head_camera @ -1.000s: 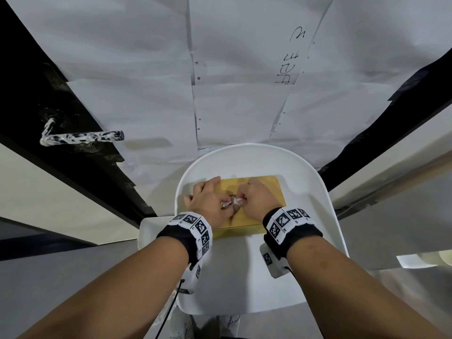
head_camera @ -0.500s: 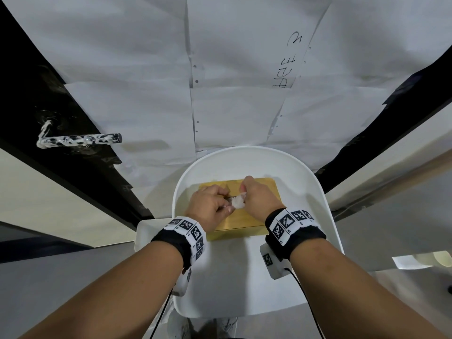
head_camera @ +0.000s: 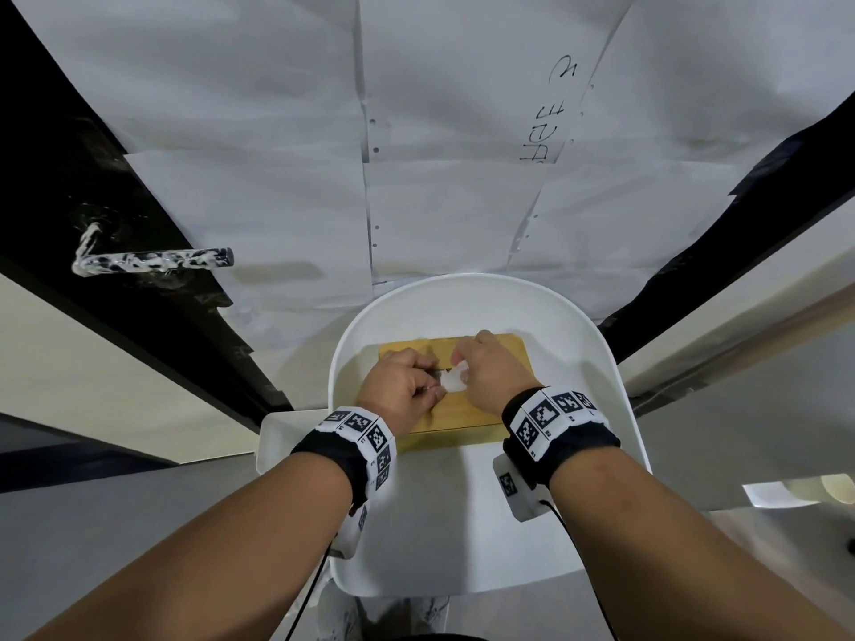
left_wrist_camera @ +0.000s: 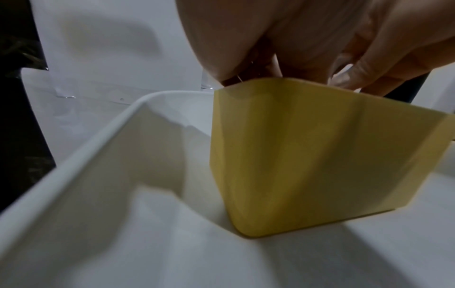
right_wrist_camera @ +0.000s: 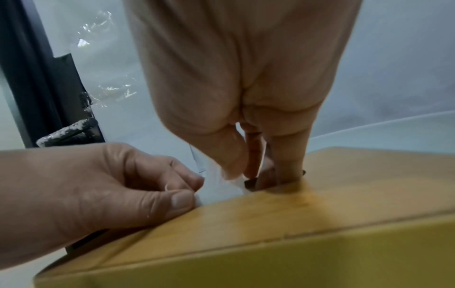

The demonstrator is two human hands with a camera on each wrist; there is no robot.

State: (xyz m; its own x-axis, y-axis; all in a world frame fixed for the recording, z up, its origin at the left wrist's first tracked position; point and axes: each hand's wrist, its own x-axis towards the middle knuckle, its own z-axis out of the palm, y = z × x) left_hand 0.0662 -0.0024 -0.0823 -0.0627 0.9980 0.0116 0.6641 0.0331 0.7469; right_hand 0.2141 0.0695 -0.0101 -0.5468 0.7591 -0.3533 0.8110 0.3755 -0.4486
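Observation:
A yellow box with a wooden top (head_camera: 502,358) stands at the far end of a white plastic tub (head_camera: 597,363). A white tissue (head_camera: 452,381) sticks up from the dark slot in the box top. My left hand (head_camera: 432,388) has curled fingers, and its thumb and forefinger pinch the tissue's left edge. My right hand (head_camera: 462,367) pinches the tissue's right side at the slot. In the right wrist view the tissue (right_wrist_camera: 216,189) stands between the left hand (right_wrist_camera: 187,194) and the right fingertips (right_wrist_camera: 231,171), above the box (right_wrist_camera: 320,224). The left wrist view shows the box's side (left_wrist_camera: 320,155) and the tub wall (left_wrist_camera: 98,146).
Behind the tub is a dark door covered with taped white paper sheets (head_camera: 462,178). A paint-spattered door handle (head_camera: 152,261) sticks out at the left. Pale wall panels flank the door, and grey floor lies under my arms.
More of the white tissue shows between my hands than a second ago. My left hand has drawn slightly back toward me; the right hand stays at the slot.

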